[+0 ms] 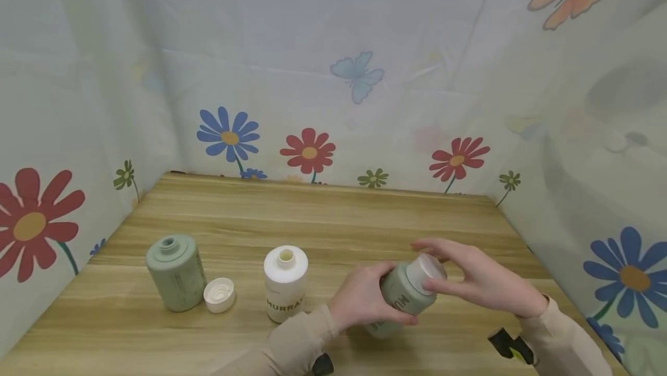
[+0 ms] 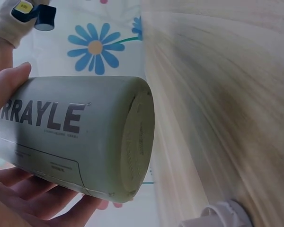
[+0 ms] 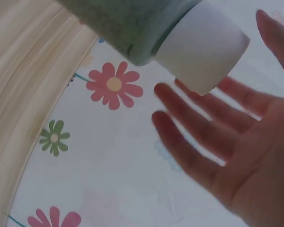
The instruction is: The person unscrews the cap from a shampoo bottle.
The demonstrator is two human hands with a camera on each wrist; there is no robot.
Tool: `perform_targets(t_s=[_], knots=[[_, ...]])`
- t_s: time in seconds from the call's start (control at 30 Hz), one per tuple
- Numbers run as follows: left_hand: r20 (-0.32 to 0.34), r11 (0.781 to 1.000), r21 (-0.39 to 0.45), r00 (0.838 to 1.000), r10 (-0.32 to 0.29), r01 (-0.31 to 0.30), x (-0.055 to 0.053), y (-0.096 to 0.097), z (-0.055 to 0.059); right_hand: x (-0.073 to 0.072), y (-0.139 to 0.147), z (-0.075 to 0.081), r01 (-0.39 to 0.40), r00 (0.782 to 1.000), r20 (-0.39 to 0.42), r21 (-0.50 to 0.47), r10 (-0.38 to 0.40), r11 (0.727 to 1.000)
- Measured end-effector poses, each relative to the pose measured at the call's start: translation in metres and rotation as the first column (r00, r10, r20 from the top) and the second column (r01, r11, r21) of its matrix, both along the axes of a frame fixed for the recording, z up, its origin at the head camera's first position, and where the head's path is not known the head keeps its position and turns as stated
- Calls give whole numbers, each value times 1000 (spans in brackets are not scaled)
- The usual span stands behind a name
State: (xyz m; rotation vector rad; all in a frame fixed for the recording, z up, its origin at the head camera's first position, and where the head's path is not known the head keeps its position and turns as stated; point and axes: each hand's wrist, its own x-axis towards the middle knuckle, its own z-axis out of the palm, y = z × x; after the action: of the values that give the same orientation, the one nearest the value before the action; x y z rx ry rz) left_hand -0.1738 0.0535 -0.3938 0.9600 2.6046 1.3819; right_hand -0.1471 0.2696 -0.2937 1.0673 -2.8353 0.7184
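My left hand [image 1: 365, 298] grips a pale green bottle [image 1: 401, 289] round its body, thumb on the near side. The bottle is tilted, its capped end towards the right. In the left wrist view the bottle [image 2: 75, 132] shows dark lettering and its base, held off the wooden table. A white cap [image 1: 424, 272] sits on its neck. My right hand [image 1: 479, 277] is spread about that cap, thumb on one side and fingers on the other. The right wrist view shows a gap between the thumb and the cap [image 3: 203, 49], with the fingertips close behind its end.
A white bottle [image 1: 285, 283] with a bare neck stands left of my left hand. Further left, an uncapped green bottle [image 1: 177, 274] stands beside a loose white cap [image 1: 219, 295] on the wooden table [image 1: 323, 208]. A flower-patterned cloth [image 1: 396, 115] encloses the back and sides.
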Motion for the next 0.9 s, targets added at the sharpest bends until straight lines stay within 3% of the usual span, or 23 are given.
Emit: perform_targets(t_s=[0.13,0.3,0.7,0.9], knots=[[-13,1000,-19,1000,3,-4,1,-1,-1,0,-2,1,92,996,16,44,-93,995],[-36,999,-47,999,10,-12,0,-1,-1,-1,-2,1,113,992,53,74,-117,991],[-12,999,-49,1000,10,-10,-1,-2,-1,-1,2,1,-41,999,-18,95,43,995],[-6,1000,-29,1000,0,0,-2,-2,-1,1,2,1,-57,997,-44,141,64,988]])
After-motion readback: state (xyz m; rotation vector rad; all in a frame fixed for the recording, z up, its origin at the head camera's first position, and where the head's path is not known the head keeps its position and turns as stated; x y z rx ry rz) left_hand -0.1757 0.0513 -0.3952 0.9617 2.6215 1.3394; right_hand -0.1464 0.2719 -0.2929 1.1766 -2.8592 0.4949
